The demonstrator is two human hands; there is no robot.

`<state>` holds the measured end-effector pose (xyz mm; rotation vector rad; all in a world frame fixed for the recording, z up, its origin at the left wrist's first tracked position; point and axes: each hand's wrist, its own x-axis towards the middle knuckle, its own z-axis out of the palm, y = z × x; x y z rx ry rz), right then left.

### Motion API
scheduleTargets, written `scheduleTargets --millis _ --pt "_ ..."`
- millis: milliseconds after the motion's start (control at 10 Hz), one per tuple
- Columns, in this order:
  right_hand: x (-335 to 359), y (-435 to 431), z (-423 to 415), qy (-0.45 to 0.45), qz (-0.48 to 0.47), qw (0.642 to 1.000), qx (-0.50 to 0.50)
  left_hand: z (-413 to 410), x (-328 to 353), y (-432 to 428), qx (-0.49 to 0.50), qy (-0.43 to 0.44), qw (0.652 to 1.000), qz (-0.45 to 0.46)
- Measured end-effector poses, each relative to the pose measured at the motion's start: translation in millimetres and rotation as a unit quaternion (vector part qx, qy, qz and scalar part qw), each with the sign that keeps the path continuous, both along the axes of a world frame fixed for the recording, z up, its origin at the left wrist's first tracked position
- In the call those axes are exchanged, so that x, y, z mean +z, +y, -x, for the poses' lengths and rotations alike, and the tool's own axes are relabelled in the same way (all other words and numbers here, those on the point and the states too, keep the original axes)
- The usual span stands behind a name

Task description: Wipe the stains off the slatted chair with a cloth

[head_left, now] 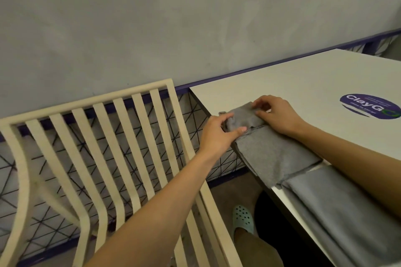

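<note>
The grey cloth (269, 149) lies along the edge of the white table (293, 76), w/ its far end folded over. Left hand (217, 134) pinches that fold, thumb on top; right hand (275, 112) fingers press on it. Slatted chair (91, 149) stands just beside, at left.

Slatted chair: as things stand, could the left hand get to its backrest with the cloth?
Probably yes. The left hand grips the cloth at the table edge, and the slatted chair stands just beside it with nothing between.

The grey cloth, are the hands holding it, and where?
Yes. Both hands, left hand and right hand, pinch the grey cloth at its folded far end.
</note>
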<state>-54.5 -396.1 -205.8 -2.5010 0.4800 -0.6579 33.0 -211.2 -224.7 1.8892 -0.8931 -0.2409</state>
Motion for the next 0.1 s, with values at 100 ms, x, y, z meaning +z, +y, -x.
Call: scheduleTargets --millis 100 --pt "5.9 6.0 -8.4 0.002 -0.005 1.000 -0.015 0.4 3.6 1.3 0.012 0.023 1.000 -0.009"
